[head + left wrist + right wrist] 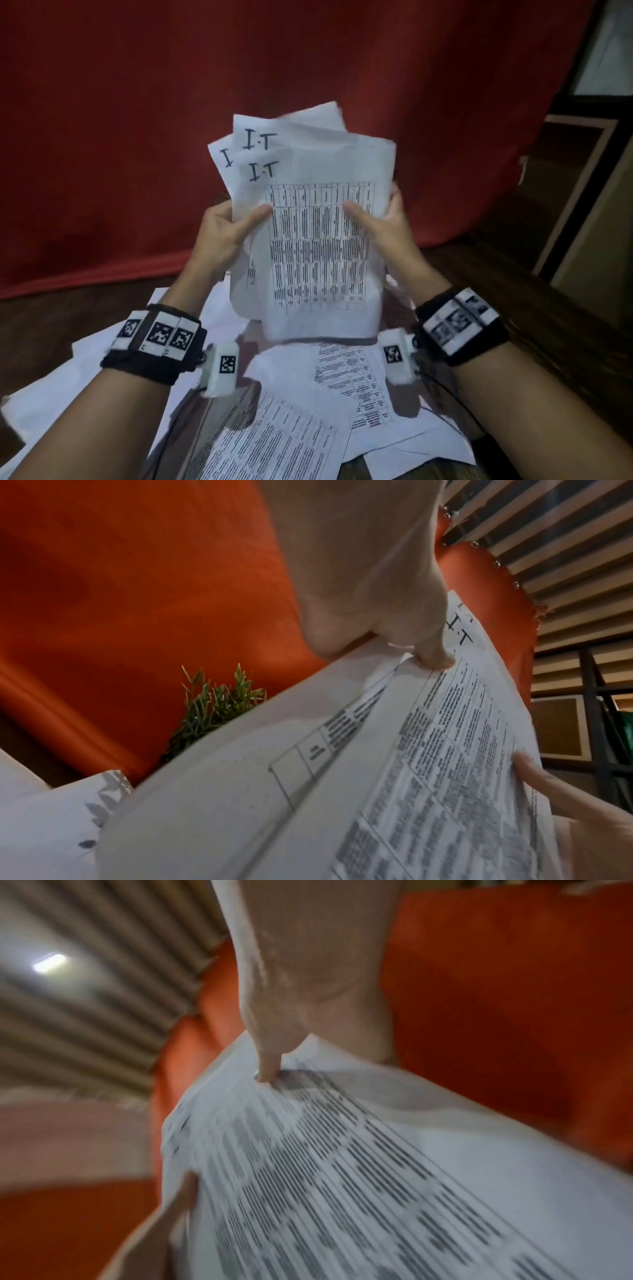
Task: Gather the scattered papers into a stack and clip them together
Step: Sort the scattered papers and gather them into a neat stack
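I hold a loose bundle of printed papers [308, 219] upright above the table, its sheets fanned and uneven at the top, some marked "I.T". My left hand [233, 222] pinches the bundle's left edge, thumb on the front sheet. My right hand [380, 219] grips the right edge, thumb on the front and fingers behind. In the left wrist view the left thumb [424, 653] presses on the bundle of papers [394, 764]. The right wrist view shows the right thumb [268, 1066] on the blurred bundle of papers [342, 1177]. More scattered sheets [291, 428] lie on the table below. No clip is in view.
A red cloth [137, 137] hangs behind the dark wooden table [41, 325]. A small green plant [212, 710] stands behind the papers in the left wrist view. Blank white sheets [68, 377] lie at the left. A dark doorway [575, 171] is at the right.
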`<state>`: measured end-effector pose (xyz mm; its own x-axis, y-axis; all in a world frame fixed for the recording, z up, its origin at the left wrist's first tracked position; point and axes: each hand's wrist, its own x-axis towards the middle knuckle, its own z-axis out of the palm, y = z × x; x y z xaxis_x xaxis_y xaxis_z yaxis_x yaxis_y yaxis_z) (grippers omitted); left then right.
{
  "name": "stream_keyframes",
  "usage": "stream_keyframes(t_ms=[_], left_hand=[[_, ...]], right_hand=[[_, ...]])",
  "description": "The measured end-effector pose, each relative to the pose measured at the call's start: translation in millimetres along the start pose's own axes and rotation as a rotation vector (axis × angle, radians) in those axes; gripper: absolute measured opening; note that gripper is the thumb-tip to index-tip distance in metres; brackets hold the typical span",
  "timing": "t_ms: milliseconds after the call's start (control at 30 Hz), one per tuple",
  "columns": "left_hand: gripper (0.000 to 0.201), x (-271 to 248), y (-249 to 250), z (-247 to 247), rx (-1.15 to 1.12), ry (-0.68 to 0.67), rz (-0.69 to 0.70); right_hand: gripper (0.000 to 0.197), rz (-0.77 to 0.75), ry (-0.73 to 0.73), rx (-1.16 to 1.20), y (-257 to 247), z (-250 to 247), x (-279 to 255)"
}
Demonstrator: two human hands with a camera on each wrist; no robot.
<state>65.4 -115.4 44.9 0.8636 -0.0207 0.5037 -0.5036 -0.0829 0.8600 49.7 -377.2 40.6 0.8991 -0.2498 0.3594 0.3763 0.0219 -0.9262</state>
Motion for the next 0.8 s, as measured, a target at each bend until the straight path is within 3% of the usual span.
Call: stream_keyframes(t_ms=[67, 133, 233, 300, 367, 433, 533, 600, 667, 733, 800], left_hand=[[0.006, -1.7, -2.1, 8.9, 0.07, -0.005, 0.072], [0.017, -5.6, -8.3, 20.4, 0.088, 0.06, 0.126], [0.05, -16.2, -15.1, 34.4, 0.098, 0.243, 0.203], [0.084, -19.7, -20.7, 37.7, 0.046, 0.284, 0.202], [0.1, -22.6, -26.3, 35.7, -0.101, 0.281, 0.077], [0.076, -24.8, -28.8, 31.6, -0.173, 0.267, -0.031], [0.02, -22.7, -25.4, 24.1, -0.105, 0.264, -0.009], [0.02, -21.9, -23.8, 16.5, -0.143, 0.208, 0.004], [0.036, -25.1, -30.0, 7.9, -0.168, 0.072, -0.081], [0.039, -31.9, -42.8, 4.3, -0.045, -0.071, -0.208], [0.031, -34.5, -52.7, 1.5, 0.05, -0.046, -0.242]], right_hand=[[0.053, 0.11, -0.061, 0.122, -7.2, -0.5, 0.6], [0.019, -0.004, -0.027, -0.013, -5.6, 1.9, -2.2], [0.023, -0.16, -0.021, -0.066, 1.2, 6.2, -6.4], [0.025, -0.129, -0.022, -0.07, 6.5, 6.3, -9.5], [0.024, -0.04, -0.057, -0.116, 14.0, 2.8, -10.9], [0.018, 0.034, -0.109, -0.109, 17.4, -1.9, -12.4], [0.013, -0.019, -0.111, 0.004, 11.8, -4.2, -13.9], [0.013, -0.035, -0.123, 0.088, 9.2, -5.6, -15.9], [0.018, 0.029, -0.204, 0.086, 16.7, -8.9, -17.6], [0.024, 0.137, -0.34, -0.045, 32.8, -17.6, -15.9], [0.031, 0.235, -0.454, -0.217, 47.0, -29.9, -10.2]])
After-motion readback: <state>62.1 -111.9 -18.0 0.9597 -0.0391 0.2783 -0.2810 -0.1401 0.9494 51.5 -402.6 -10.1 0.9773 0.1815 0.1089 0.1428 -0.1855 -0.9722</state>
